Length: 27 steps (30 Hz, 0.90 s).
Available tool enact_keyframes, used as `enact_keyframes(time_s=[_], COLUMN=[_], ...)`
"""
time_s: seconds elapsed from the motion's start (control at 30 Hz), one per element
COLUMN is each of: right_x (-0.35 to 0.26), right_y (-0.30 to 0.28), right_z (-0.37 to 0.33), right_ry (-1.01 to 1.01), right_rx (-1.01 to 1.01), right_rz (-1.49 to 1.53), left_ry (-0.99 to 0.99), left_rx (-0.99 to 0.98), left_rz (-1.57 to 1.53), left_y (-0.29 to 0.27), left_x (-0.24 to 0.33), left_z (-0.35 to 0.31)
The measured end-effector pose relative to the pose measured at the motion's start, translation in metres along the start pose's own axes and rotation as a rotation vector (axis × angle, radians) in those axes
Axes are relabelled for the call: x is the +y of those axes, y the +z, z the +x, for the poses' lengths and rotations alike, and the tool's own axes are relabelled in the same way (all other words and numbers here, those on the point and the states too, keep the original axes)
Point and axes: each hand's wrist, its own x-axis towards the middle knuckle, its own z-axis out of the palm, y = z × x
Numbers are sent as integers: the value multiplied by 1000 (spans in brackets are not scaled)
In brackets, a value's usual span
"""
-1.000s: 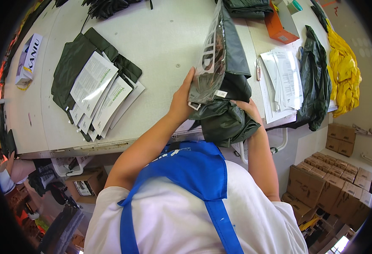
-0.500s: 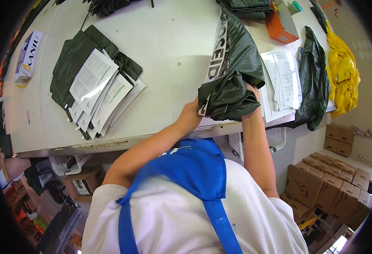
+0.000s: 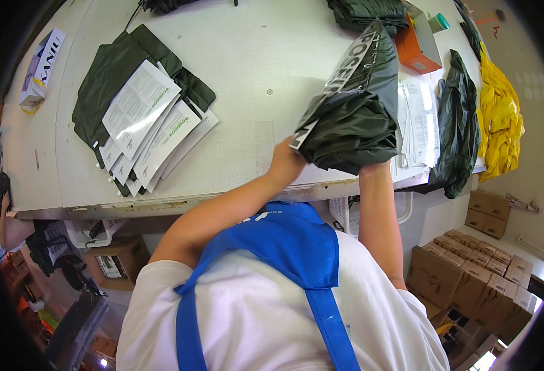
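Observation:
Both my hands hold a bundle of thin, shiny dark green fabric [image 3: 352, 133] above the table's front edge. A white band with large black lettering runs up its left side, and its near end is bunched into loose folds. My left hand [image 3: 287, 162] is closed on the bundle's lower left corner. Under its right side is my right hand [image 3: 376, 168], mostly covered by the folds, with its fingers hidden. Just right of the bundle lies a pile of white printed sheets [image 3: 419, 123], partly covered by it.
Folded dark green pieces [image 3: 108, 80] with white printed cards [image 3: 142, 108] lie on the white table [image 3: 241, 117] at left. Beyond stand a narrow box [image 3: 43, 65] and an open orange box [image 3: 417, 46]. Dark green [image 3: 457, 123] and yellow fabric [image 3: 499, 117] hang at right, above cardboard boxes [image 3: 470, 278].
The bundle's long far end has come down toward me, and its lettered band now faces up more. My right hand has slipped further under the folds. The view has shifted slightly.

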Motion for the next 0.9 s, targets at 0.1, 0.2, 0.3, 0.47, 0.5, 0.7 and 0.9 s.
enact_keyframes(time_s=[0.1,0.2,0.3,0.47,0.5,0.7,0.9], right_x=[7,8,0,23,28,29,26], right_y=[-12,-12,-2,-23,-21,-30,-23], right_z=[12,-2,-12,4,7,33,36], right_ry=[-27,-13,1,24,-100,-316,-552], right_rx=[102,156,175,52,26,-55,-2], right_rz=[-177,-345,-551,-956,-1155,-1368,-1941], left_ry=[-243,-75,-527,-820,-767,-648,-389], left_rx=[-175,-746,-766,-156,-342,-463,-152], left_rz=[9,205,-229,-861,-853,-748,-421], left_y=[-4,-25,-75,-49,-39,-43,-37], left_x=[5,-9,-72,14,17,22,15], left_z=[-27,-28,-11,22,24,-3,-1])
